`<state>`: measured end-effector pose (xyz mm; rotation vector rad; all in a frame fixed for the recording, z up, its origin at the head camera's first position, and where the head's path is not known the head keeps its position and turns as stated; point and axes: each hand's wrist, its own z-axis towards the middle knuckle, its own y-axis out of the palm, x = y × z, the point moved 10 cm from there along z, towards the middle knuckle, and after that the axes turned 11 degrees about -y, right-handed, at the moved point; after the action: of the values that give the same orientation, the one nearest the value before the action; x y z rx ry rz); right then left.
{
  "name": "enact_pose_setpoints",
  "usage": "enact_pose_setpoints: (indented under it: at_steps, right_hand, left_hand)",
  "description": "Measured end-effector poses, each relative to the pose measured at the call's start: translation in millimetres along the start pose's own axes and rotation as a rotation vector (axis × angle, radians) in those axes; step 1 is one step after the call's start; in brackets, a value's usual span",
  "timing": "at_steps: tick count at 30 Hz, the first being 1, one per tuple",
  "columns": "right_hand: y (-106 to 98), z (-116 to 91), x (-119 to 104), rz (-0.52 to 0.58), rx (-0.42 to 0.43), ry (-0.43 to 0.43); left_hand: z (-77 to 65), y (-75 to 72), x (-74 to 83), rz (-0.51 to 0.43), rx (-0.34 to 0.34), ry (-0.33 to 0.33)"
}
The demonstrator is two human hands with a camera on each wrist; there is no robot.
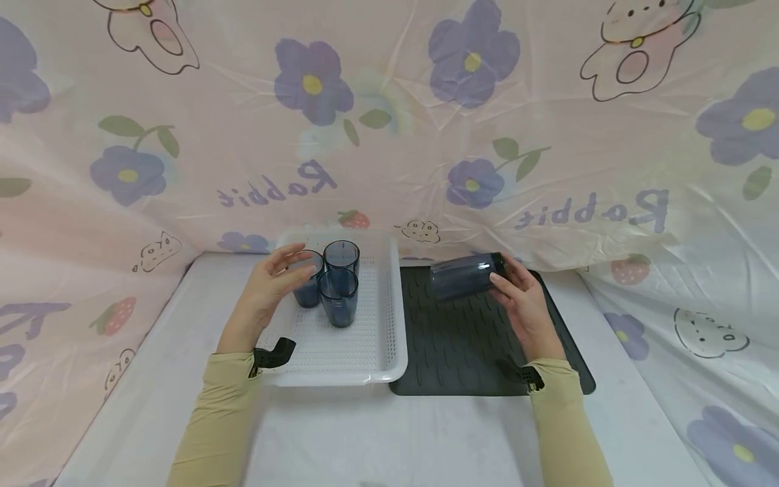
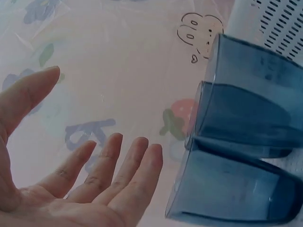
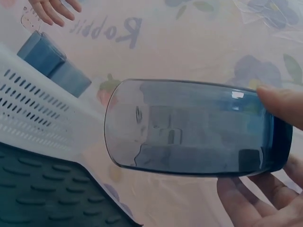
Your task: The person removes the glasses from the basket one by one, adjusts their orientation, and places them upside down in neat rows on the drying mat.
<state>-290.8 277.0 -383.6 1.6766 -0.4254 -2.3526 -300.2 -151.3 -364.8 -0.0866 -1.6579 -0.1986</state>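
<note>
Three blue-tinted drinking glasses stand upright in the white basket (image 1: 371, 370): a front glass (image 1: 339, 301), a back glass (image 1: 342, 253) and a left glass (image 1: 307, 295). Beside the left one is my left hand (image 1: 274, 281), its fingers spread and nothing in them; the left wrist view shows the palm (image 2: 80, 210) apart from the glasses. My right hand (image 1: 522, 304) grips another blue drinking glass (image 1: 460, 278) near its base, thumb on one side and fingers on the other. This glass lies on its side in the air over the dark mat, mouth toward the basket.
The dark ridged drying mat (image 1: 462, 345) lies right against the basket's right side on the white table (image 1: 389, 439). A patterned curtain (image 1: 389, 155) rises close behind both and runs along the sides.
</note>
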Motion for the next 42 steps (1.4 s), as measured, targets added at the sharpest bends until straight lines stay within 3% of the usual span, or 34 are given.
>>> enact_pose_setpoints:
  at_steps: [4,12,18,25,42]
  right_hand:
    - [-10.0,-2.2,2.0,-0.017,0.021,0.004]
    - [-24.8,-5.2,1.0,-0.085,0.04,0.009]
    - [-33.9,-6.6,-2.0,-0.07,0.072,-0.003]
    - [-45.9,-9.8,-4.4,-0.094,0.091,-0.018]
    - [-73.2,-12.7,-15.3,-0.025,0.155,-0.068]
  left_hand:
    - [-1.2,-10.9,-1.6,0.054,0.041,-0.009]
    - [-3.3,-26.1,-1.4,0.072,0.077,0.0]
    - [0.2,-34.7,-3.9,0.102,0.095,-0.025]
    - [6.1,-39.4,-5.3,0.162,0.083,-0.056]
    - [19.0,-48.5,-10.7,0.259,0.092,-0.134]
